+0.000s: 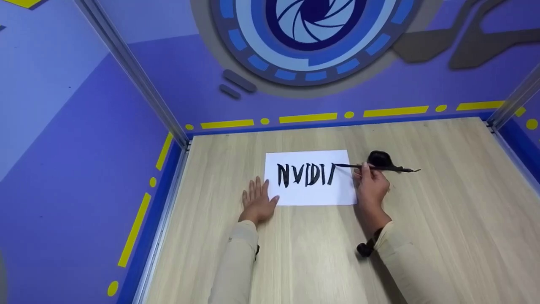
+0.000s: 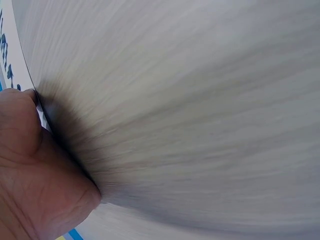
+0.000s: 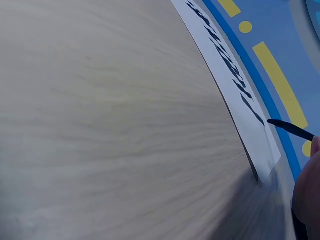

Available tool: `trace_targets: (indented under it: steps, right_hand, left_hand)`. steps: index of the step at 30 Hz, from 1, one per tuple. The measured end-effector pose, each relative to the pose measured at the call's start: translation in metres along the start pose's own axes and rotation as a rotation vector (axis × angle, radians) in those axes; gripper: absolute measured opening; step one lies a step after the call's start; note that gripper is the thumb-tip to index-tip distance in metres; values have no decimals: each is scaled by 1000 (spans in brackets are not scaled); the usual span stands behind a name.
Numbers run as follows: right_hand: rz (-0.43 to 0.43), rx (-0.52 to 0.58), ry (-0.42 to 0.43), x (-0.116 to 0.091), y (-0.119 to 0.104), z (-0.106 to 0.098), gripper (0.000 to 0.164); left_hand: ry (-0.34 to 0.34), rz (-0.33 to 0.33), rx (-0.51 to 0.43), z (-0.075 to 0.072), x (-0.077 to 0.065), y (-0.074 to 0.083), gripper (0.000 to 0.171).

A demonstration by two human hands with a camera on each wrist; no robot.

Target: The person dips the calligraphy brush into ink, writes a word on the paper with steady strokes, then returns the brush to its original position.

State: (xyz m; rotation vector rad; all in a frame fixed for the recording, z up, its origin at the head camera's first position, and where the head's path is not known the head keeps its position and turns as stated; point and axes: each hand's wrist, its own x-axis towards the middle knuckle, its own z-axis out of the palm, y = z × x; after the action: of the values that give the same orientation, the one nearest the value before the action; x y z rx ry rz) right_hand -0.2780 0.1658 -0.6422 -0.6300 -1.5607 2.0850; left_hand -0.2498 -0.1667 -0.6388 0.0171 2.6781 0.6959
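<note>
A white sheet of paper [image 1: 312, 197] lies on the wooden table, bearing black brushed letters [image 1: 283, 175] that read "NVIDI" plus one slanted stroke. My right hand [image 1: 372, 185] pinches a dark, thin brush [image 1: 350, 165], held nearly level, its tip by the top of that slanted stroke. Whether the tip touches the paper I cannot tell. In the right wrist view the brush [image 3: 290, 128] points at the paper [image 3: 255, 145] from the right. My left hand [image 1: 259, 203] rests with spread fingers at the paper's left edge. Its palm side [image 2: 45, 185] fills the lower left of the left wrist view.
A black ink dish [image 1: 379, 158] stands right of the paper, just behind the brush and partly covered by it. The pale wooden table [image 1: 312, 253] meets a purple printed wall [image 1: 168, 84] at the back and left. Metal posts [image 1: 130, 67] stand at the corners.
</note>
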Motion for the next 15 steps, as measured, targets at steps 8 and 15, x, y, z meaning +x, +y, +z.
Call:
trace_targets:
  steps: [8, 15]
  right_hand:
    - [-58, -101, -48, -4, 0, 2, 37]
    - [-285, -442, -160, -10, 3, 1, 31]
  left_hand:
    - [7, 5, -7, -2, -3, 3, 74]
    - [2, 1, 9, -1, -1, 1, 74]
